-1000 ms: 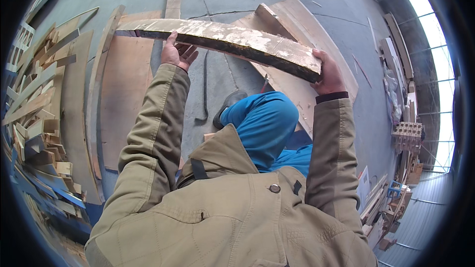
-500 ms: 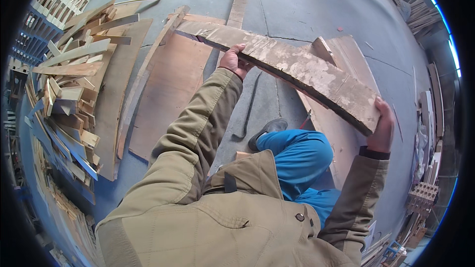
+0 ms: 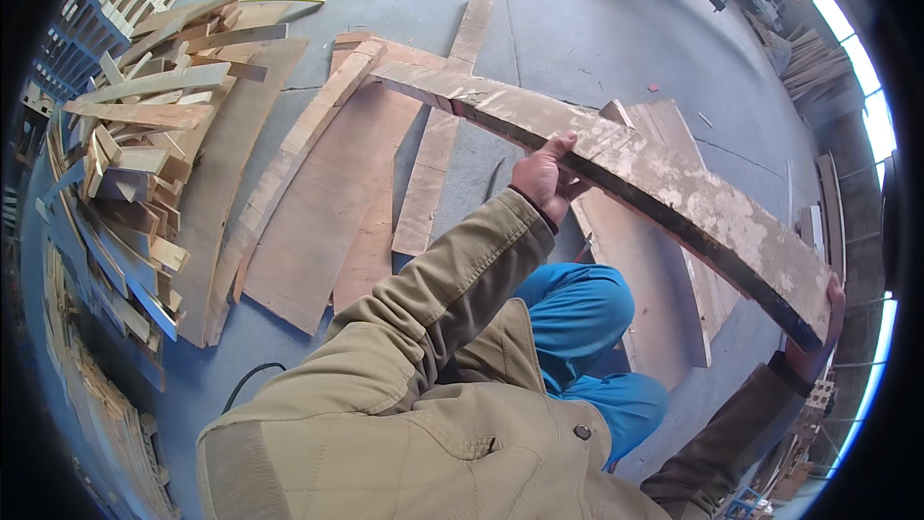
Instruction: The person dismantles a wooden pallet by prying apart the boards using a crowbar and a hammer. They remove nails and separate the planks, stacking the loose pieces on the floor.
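Both my hands hold up a long, worn wooden plank [image 3: 664, 173] with pale patches on its broad face and a dark edge. It slants from the upper middle down to the right. My left hand [image 3: 546, 176] grips its near edge around the middle, thumb on top and the other fingers beneath. My right hand [image 3: 820, 332] is wrapped around the right end, its fingers partly hidden behind the wood. Below the plank, plywood boards [image 3: 645, 279] lie on the floor beside my bent knee. The plank's far end reaches over a narrow board [image 3: 306, 125] on the left.
A heap of scrap wood [image 3: 154, 125] fills the left side, next to a long brown sheet [image 3: 231, 173]. Another plywood sheet [image 3: 327, 193] and a narrow plank [image 3: 443, 154] lie ahead. Stacked wood [image 3: 813, 63] stands at the far right. A dark cable [image 3: 252, 377] curves at lower left.
Both hands have carried the plank to the right and lowered its right end. More of the plywood and the narrow plank on the floor now shows.
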Motion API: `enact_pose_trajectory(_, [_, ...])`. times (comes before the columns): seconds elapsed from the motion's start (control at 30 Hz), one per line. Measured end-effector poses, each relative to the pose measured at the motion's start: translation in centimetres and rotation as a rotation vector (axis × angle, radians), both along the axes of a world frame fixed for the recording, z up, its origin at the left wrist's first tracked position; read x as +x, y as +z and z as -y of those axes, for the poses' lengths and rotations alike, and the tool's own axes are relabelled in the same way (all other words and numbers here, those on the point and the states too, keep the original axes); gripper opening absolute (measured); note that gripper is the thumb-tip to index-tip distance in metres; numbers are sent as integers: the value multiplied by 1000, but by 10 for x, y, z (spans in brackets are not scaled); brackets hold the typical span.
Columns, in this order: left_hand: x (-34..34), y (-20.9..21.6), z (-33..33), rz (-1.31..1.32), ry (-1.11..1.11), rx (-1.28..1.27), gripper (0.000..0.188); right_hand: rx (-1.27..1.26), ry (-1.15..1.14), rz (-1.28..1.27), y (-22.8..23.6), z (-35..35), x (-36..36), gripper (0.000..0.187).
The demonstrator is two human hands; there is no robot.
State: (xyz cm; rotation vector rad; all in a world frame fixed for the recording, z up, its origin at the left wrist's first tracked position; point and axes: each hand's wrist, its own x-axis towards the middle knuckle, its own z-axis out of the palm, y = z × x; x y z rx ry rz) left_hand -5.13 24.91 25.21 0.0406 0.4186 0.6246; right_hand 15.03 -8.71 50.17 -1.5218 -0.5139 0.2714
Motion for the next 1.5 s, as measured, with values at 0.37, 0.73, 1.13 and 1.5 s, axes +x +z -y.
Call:
enact_pose_trajectory(0.37, [45,-76,77,-259,-329,87,29,-119,-342,-526,-159,130,22,21])
enact_pose_trajectory(0.73, [89,-128,79,-387,-526,92,36,-168,-378,-881,-243,179,82,29])
enact_pose_trajectory(1.13, [69,-191,27,-442,-501,49,71,-176,-565,-847,-323,206,112,22])
enact_pose_trajectory(1.5, [67,-243,-23,-544,-351,13,89,-101,-812,-695,-353,180,97,22])
